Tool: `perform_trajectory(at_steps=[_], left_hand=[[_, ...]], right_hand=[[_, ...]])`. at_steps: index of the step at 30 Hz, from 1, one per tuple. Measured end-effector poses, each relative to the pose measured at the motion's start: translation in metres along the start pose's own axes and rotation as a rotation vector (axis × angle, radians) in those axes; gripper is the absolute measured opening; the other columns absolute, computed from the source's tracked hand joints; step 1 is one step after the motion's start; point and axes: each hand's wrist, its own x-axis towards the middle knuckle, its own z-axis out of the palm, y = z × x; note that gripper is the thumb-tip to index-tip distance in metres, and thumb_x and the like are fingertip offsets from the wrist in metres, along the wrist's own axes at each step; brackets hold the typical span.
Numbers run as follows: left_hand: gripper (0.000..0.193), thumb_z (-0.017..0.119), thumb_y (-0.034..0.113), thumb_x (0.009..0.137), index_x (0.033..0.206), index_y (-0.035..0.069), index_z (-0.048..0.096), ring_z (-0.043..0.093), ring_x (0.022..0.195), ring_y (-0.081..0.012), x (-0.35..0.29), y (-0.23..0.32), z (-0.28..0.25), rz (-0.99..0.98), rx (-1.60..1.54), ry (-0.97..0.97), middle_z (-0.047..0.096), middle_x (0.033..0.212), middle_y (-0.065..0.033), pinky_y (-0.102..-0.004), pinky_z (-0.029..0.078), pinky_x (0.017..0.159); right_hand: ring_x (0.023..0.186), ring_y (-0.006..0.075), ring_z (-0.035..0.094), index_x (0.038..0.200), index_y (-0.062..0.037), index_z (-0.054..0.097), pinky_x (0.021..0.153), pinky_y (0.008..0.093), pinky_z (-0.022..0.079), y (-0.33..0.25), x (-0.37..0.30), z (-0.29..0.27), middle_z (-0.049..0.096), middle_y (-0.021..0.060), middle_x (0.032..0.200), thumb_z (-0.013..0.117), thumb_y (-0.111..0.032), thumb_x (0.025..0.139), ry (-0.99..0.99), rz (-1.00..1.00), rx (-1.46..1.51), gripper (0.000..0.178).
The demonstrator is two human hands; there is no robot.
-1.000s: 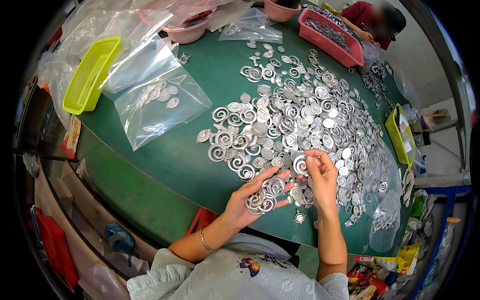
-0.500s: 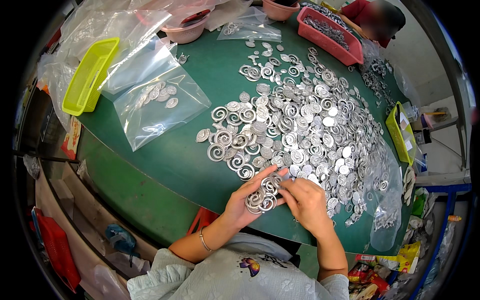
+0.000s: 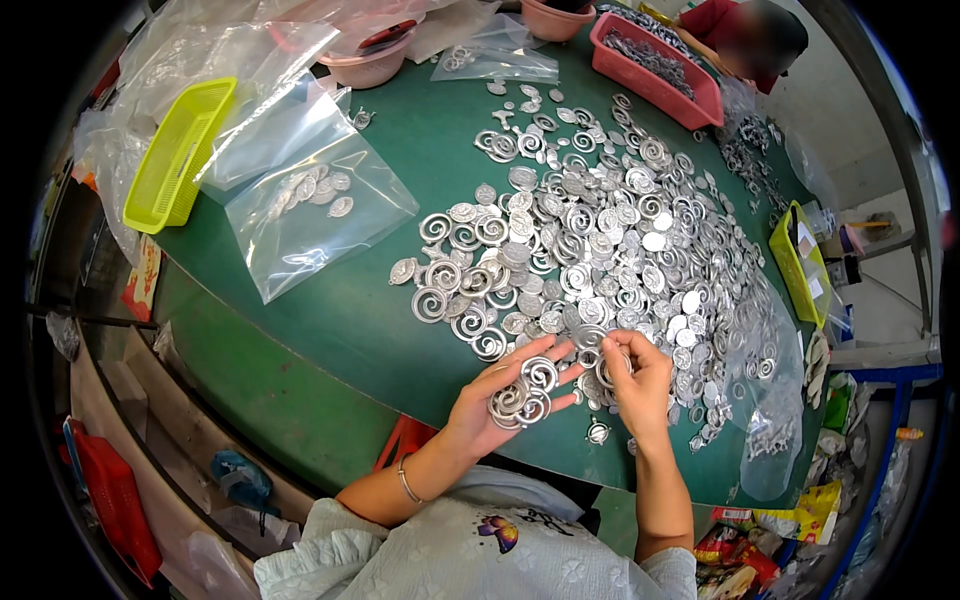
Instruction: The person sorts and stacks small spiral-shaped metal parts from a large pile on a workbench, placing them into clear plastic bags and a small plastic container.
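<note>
My left hand (image 3: 472, 415) is palm up at the table's near edge, cradling several silver spiral pendants (image 3: 522, 398) with its fingers stretched to the right. Beside it, my right hand (image 3: 645, 388) pinches a silver spiral pendant (image 3: 590, 338) between thumb and fingers; another spiral shows under its fingertips, and I cannot tell whether that one is held. Both hands are at the near side of a wide pile of silver pendants (image 3: 600, 220), spirals mixed with round and oval medallions. A small round pendant (image 3: 597, 432) lies apart, just below the right hand.
A clear plastic bag (image 3: 320, 215) with several medallions lies left on the green table (image 3: 330, 330). Yellow-green baskets stand at left (image 3: 180, 155) and right (image 3: 800, 265). A pink tray (image 3: 655, 70) of metal parts is at the back, near a person (image 3: 740, 40) in red.
My right hand has moved right, away from the left palm, with a spiral pendant in its fingers. The left hand stays in place, its pendants more exposed.
</note>
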Motion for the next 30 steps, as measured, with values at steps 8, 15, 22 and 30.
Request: perform_trajectory(at_steps=[8, 15, 22, 30], left_hand=[[0.055, 0.047, 0.026, 0.09, 0.137, 0.005, 0.03, 0.025, 0.131, -0.0417, 0.0, -0.001, 0.0, 0.011, 0.024, -0.034, 0.021, 0.145, -0.021, -0.0535, 0.027, 0.104], [0.055, 0.047, 0.027, 0.09, 0.138, 0.006, 0.03, 0.022, 0.131, -0.0436, 0.0, 0.0, 0.0, 0.016, 0.029, -0.012, 0.019, 0.145, -0.0198, -0.0556, 0.027, 0.104], [0.054, 0.045, 0.024, 0.091, 0.138, 0.005, 0.027, 0.031, 0.129, -0.0369, -0.002, 0.0, 0.003, -0.05, -0.063, -0.008, 0.025, 0.144, -0.0163, -0.0564, 0.027, 0.103], [0.054, 0.045, 0.025, 0.091, 0.138, 0.006, 0.028, 0.037, 0.127, -0.0309, -0.002, -0.001, 0.002, -0.077, -0.03, 0.018, 0.03, 0.141, -0.015, -0.0555, 0.031, 0.102]], right_hand=[[0.056, -0.0006, 0.04, 0.09, 0.0037, 0.061, 0.047, 0.0178, 0.029, 0.004, 0.011, -0.007, 0.055, -0.0044, 0.067, 0.059, -0.006, 0.086, 0.056, 0.052, 0.053, 0.011], [0.06, -0.0005, 0.043, 0.092, 0.0015, 0.061, 0.052, 0.0153, 0.032, 0.007, 0.005, -0.012, 0.057, -0.0039, 0.071, 0.059, -0.009, 0.087, -0.093, 0.133, 0.344, 0.012], [0.061, 0.0015, 0.048, 0.096, 0.0003, 0.061, 0.053, 0.017, 0.036, -0.016, -0.007, -0.007, 0.058, -0.0049, 0.071, 0.059, -0.008, 0.087, -0.364, 0.204, 0.266, 0.013], [0.067, 0.0078, 0.052, 0.092, -0.0006, 0.058, 0.058, 0.0239, 0.041, -0.039, -0.005, -0.006, 0.057, 0.0046, 0.075, 0.062, -0.004, 0.081, -0.308, 0.141, 0.432, 0.012]])
